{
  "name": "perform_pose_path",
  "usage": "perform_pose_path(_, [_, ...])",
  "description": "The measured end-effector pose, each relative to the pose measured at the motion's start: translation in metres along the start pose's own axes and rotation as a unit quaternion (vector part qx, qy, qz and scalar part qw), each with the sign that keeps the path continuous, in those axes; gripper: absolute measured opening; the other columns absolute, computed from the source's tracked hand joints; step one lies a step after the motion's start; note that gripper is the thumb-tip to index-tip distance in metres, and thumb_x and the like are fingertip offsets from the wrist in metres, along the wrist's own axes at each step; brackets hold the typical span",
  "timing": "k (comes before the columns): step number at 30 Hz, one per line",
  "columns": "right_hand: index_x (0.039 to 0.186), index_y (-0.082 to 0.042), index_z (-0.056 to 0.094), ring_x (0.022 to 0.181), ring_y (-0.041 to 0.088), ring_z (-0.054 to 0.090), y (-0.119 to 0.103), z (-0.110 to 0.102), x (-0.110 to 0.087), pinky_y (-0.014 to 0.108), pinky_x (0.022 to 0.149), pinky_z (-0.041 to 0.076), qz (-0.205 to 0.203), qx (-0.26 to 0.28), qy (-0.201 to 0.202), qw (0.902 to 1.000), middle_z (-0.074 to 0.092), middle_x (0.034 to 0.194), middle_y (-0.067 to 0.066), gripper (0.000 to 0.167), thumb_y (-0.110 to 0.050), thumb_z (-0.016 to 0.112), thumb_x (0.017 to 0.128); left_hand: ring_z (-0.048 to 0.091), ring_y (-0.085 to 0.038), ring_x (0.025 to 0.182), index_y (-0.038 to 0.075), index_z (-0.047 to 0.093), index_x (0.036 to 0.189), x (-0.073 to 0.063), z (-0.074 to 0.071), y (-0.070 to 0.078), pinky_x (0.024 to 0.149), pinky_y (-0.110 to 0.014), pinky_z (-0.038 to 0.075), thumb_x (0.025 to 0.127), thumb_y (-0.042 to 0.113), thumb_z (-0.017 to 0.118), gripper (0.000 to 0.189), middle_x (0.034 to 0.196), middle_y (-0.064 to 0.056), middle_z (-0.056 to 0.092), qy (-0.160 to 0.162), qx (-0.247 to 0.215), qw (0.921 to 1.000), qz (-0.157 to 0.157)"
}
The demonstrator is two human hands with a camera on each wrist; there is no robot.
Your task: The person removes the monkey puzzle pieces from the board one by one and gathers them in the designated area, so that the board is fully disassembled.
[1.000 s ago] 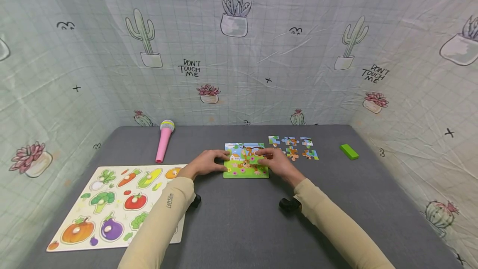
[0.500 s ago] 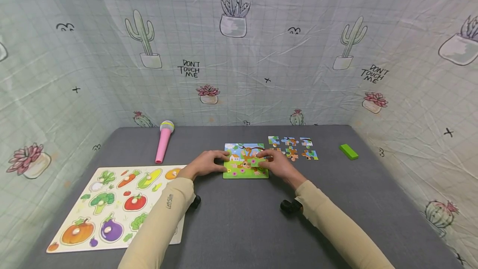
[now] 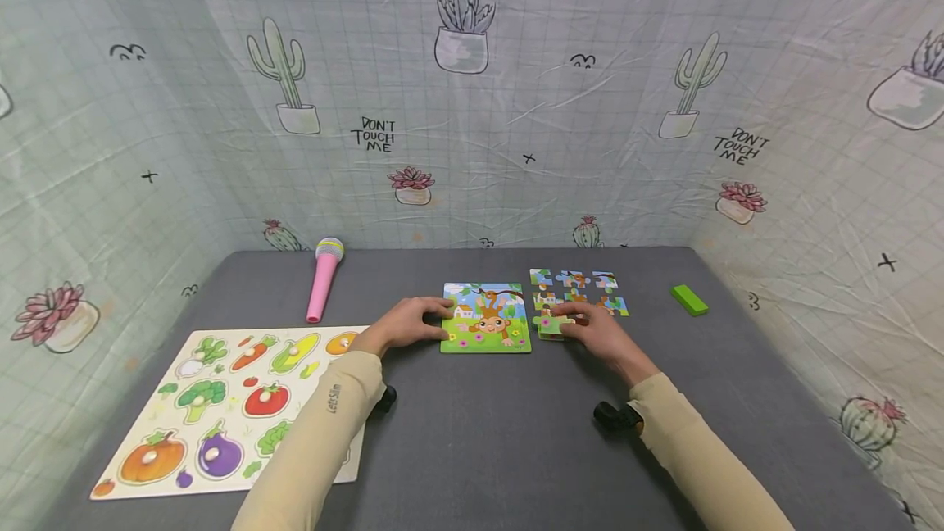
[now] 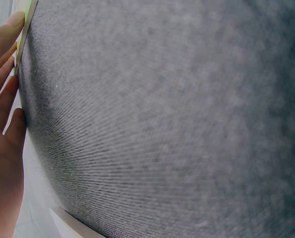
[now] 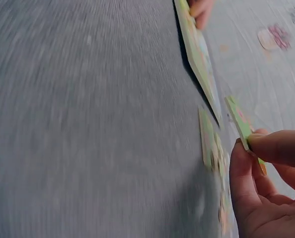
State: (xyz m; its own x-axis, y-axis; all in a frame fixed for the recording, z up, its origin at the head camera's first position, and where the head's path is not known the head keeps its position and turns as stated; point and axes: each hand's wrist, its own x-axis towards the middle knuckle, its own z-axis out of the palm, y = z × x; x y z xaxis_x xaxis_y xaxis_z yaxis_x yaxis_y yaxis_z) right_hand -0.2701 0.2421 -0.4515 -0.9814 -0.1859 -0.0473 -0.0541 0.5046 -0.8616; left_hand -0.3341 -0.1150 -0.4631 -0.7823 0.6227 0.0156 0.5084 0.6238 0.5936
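My left hand (image 3: 415,322) rests at the left edge of the monkey puzzle board (image 3: 483,333), thumb and fingers touching its rim. In the left wrist view that hand (image 4: 6,109) shows with its thumb on the board's edge (image 4: 26,34). To the right of the board, my right hand (image 3: 601,336) pinches a green puzzle piece (image 3: 549,324) between thumb and fingers. The right wrist view has this piece (image 5: 238,120) raised over the table, tilted. Several loose puzzle pieces (image 3: 575,278) lie in rows beyond, partly hidden by my right hand.
A vegetable peg board (image 3: 236,404) lies at the left, partly under my left forearm. Behind it is a pink toy microphone (image 3: 322,285). A green block (image 3: 689,299) lies at the far right. Patterned cloth (image 3: 472,146) hangs behind and beside the table.
My right hand has moved right from over the monkey board to above the loose pieces, carrying the puzzle piece. The board's monkey picture is now uncovered. My left hand has stayed put.
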Motion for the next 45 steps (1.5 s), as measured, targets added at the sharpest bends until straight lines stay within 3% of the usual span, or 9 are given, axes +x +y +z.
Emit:
perform_pose_path(8, [0.130,0.001,0.060,0.123,0.042,0.050,0.012,-0.024,-0.010,0.048,0.090,0.050,0.029,-0.013,0.050,0.9983,0.052,0.137,0.023,0.034,-0.006,0.059,0.097,0.041,-0.028,0.138,0.008,0.068,0.125,0.000,-0.002,0.000,0.113,-0.046,0.033,0.088,0.026,0.074,0.042,0.146,-0.004,0.050,-0.003,-0.001,1.0000,0.004])
perform_pose_path(14, [0.129,0.002,0.061,0.131,0.044,0.041,0.019,-0.032,-0.010,0.050,0.094,0.046,0.053,-0.025,0.044,0.9974,0.044,0.144,0.026,0.033,-0.005,0.058,0.097,0.040,-0.028,0.138,0.008,0.067,0.125,-0.001,-0.003,0.001,0.113,-0.046,0.033,0.088,0.026,0.074,0.042,0.146,-0.004,0.050,-0.006,-0.002,1.0000,0.001])
perform_pose_path(18, [0.129,0.004,0.060,0.134,0.045,0.037,0.023,-0.035,-0.009,0.050,0.093,0.046,0.044,-0.034,0.029,0.9980,0.043,0.144,0.028,0.034,-0.004,0.060,0.096,0.040,-0.028,0.138,0.008,0.067,0.126,-0.001,-0.003,0.001,0.113,-0.046,0.033,0.089,0.026,0.073,0.042,0.146,-0.004,0.050,-0.007,0.001,1.0000,0.002])
perform_pose_path(23, [0.126,0.004,0.063,0.125,0.044,0.047,0.024,-0.035,-0.011,0.048,0.090,0.050,0.021,-0.062,0.032,0.9973,0.052,0.136,0.026,0.031,-0.004,0.060,0.095,0.041,-0.028,0.138,0.008,0.067,0.125,-0.002,-0.004,0.003,0.113,-0.046,0.033,0.088,0.025,0.073,0.041,0.146,-0.004,0.050,-0.004,-0.004,1.0000,-0.002])
perform_pose_path(35, [0.120,0.000,0.068,0.108,0.037,0.060,0.023,-0.033,-0.010,0.045,0.083,0.053,0.016,-0.117,0.051,0.9917,0.059,0.129,0.023,0.027,-0.008,0.064,0.094,0.041,-0.030,0.137,0.007,0.067,0.125,-0.002,-0.004,0.002,0.112,-0.047,0.033,0.088,0.026,0.073,0.042,0.145,-0.006,0.051,-0.003,0.004,1.0000,0.006])
perform_pose_path(45, [0.120,-0.003,0.069,0.105,0.036,0.061,0.025,-0.031,-0.007,0.046,0.081,0.052,0.025,-0.129,0.053,0.9899,0.058,0.131,0.022,0.028,-0.011,0.066,0.093,0.041,-0.030,0.137,0.007,0.067,0.125,-0.003,-0.004,0.004,0.112,-0.047,0.033,0.088,0.026,0.073,0.042,0.145,-0.006,0.051,-0.003,0.003,1.0000,0.007])
